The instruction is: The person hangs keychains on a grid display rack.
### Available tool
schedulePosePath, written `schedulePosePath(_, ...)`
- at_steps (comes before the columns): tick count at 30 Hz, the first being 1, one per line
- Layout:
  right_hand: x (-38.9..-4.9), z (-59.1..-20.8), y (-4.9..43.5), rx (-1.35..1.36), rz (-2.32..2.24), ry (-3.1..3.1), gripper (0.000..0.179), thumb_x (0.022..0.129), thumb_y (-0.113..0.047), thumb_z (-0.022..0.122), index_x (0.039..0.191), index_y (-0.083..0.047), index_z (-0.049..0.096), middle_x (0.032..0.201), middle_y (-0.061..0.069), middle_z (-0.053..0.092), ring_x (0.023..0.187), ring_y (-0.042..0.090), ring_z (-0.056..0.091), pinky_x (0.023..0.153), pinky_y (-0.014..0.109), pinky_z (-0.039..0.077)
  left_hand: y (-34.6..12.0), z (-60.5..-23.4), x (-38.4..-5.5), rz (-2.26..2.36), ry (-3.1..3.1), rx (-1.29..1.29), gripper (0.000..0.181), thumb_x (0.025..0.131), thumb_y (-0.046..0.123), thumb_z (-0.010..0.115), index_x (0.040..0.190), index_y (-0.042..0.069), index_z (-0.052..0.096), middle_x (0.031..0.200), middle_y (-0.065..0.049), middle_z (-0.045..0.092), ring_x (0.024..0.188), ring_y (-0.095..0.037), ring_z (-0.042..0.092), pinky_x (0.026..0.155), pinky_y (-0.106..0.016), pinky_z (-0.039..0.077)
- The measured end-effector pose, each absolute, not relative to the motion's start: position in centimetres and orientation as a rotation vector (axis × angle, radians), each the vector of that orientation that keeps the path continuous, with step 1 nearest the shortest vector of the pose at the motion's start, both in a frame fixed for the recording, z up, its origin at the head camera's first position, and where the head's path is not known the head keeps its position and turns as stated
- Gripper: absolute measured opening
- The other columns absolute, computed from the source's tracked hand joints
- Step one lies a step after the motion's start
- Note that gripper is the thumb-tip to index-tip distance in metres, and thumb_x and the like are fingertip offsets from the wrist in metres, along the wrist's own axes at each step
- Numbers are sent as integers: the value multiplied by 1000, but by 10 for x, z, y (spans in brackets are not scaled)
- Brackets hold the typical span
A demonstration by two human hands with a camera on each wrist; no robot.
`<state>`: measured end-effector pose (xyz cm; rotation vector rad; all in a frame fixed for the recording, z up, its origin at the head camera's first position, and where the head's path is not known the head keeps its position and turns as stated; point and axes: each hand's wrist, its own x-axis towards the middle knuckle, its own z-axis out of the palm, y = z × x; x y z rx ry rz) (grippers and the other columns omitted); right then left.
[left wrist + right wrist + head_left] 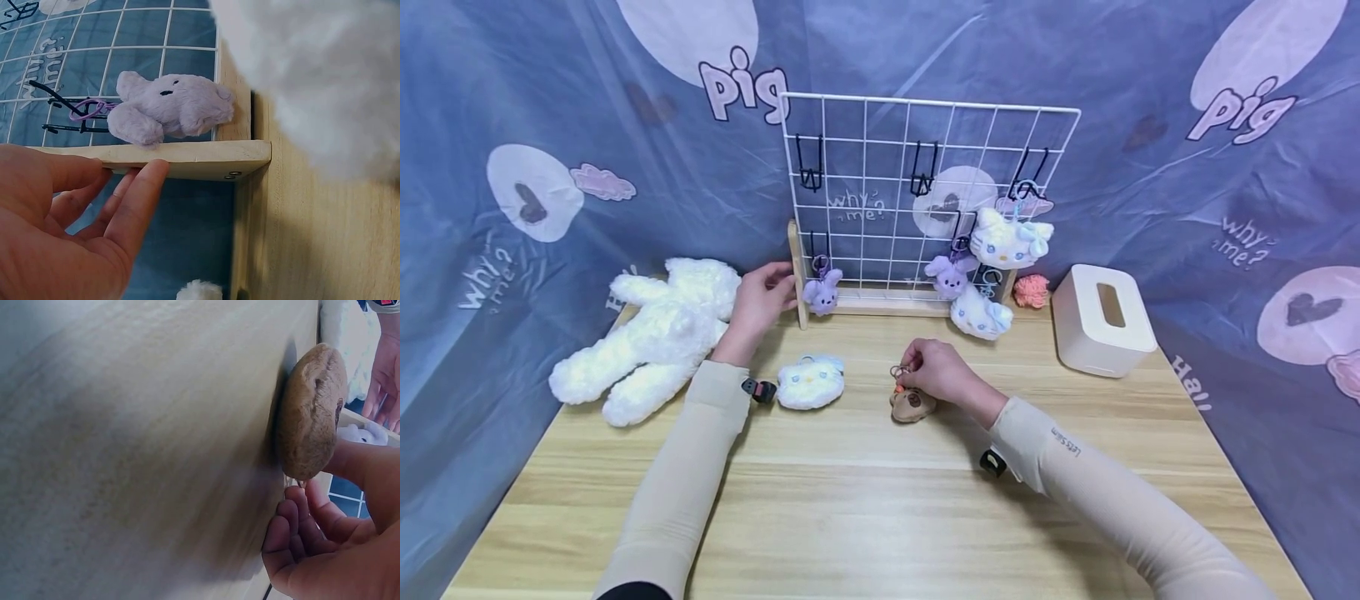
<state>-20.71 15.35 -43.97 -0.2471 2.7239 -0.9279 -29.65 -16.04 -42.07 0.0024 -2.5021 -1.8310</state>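
My right hand pinches the metal ring of a brown plush keychain, whose body lies on the table. In the right wrist view its plush body stands beyond the curled fingers. At the rack's left end, my left hand touches the outer side of the wooden upright with extended fingertips. Close by that upright, a lilac bunny keychain hangs from a black hook. Between my hands a white cat-face plush keychain lies on the table.
A white wire grid rack bears several black hooks. On its right hang another lilac bunny and two white cat plushes, upper and lower. A white plush toy, coral item and white tissue box stand around.
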Motion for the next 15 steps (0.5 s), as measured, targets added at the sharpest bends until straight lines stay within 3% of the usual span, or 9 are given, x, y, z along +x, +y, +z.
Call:
schedulePosePath(6, -206, -439, 153, -236, -926, 2713, 22, 92, -11, 89, 107, -8, 73, 97, 5, 75, 92, 18, 67, 85, 29, 59, -162, -423, -297, -1855, -2493, -8, 41, 116, 9, 59, 155, -4, 61, 130, -29, 66, 118, -42, 75, 94, -29, 73)
schedulePosePath(15, -206, -439, 159, -220, -1059, 2674, 12, 96, -18, 88, 93, -11, 79, 86, 1, 77, 81, 14, 66, 76, 25, 55, -163, -422, -297, -1841, -2501, -12, 41, 116, 11, 59, 155, -2, 62, 132, -29, 66, 119, -41, 75, 94, -27, 73)
